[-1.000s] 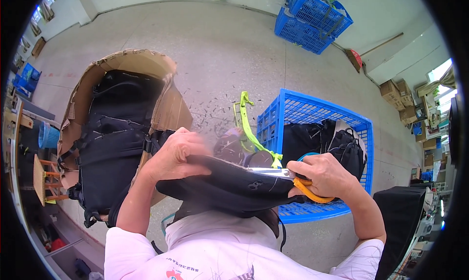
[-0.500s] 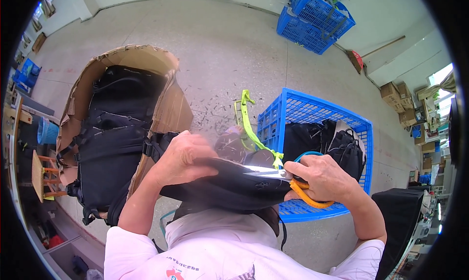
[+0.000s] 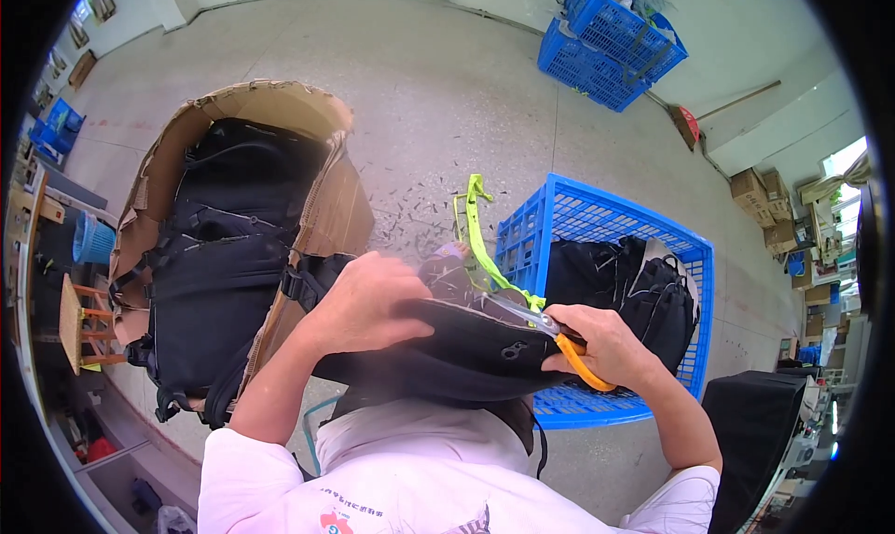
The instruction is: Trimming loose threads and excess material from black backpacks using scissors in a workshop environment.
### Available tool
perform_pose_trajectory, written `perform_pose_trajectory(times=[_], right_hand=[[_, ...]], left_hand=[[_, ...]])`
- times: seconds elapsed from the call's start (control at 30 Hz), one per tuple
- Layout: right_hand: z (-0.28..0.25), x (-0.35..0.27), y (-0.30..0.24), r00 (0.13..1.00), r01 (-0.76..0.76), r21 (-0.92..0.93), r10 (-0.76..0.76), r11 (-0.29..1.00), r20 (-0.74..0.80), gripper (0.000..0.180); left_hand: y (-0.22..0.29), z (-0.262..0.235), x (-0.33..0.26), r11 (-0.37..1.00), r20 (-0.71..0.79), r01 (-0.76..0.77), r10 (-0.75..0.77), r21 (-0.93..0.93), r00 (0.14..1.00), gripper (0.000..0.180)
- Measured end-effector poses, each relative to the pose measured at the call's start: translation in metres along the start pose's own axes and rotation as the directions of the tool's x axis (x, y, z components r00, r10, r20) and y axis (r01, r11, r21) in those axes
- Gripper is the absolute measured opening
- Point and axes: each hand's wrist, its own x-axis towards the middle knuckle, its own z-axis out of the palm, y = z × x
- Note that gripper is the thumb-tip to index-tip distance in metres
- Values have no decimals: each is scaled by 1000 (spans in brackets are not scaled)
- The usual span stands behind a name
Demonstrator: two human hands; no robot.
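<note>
now left hand (image 3: 368, 303) grips black bag (image 3: 466, 357) — right hand (image 3: 606, 343) works orange-handled scissors (image 3: 550, 334)

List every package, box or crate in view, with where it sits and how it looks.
Cardboard box: floor, left; brown, open, packed with black bags.
Blue crate: floor, right of centre; plastic lattice, holds black bags.
Stacked blue crates: far, top right.
Brown cartons: far right, by the wall.

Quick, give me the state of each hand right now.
Left hand: closed, gripping the black backpack.
Right hand: closed on the orange-handled scissors, blades at the backpack's edge.
</note>
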Motion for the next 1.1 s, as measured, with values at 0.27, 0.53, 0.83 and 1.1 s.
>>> perform_pose_trajectory(times=[0.27,0.53,0.83,1.1], right_hand=[[10,-15,12,998,-67,179,67,981,7,40],[8,-18,8,996,-82,107,79,991,30,50],[-9,14,-20,971,-72,-204,116,976,210,69],[-1,33,-22,969,16,-161,24,987,246,71]], left_hand=[[-25,-21,-30,934,-124,316,-338,-169,933,52],[-39,1,-46,651,-69,343,-520,-677,851,41],[-13,-6,-46,790,-272,205,-424,-578,864,34],[3,-6,-53,867,-380,223,-408,-445,830,33]])
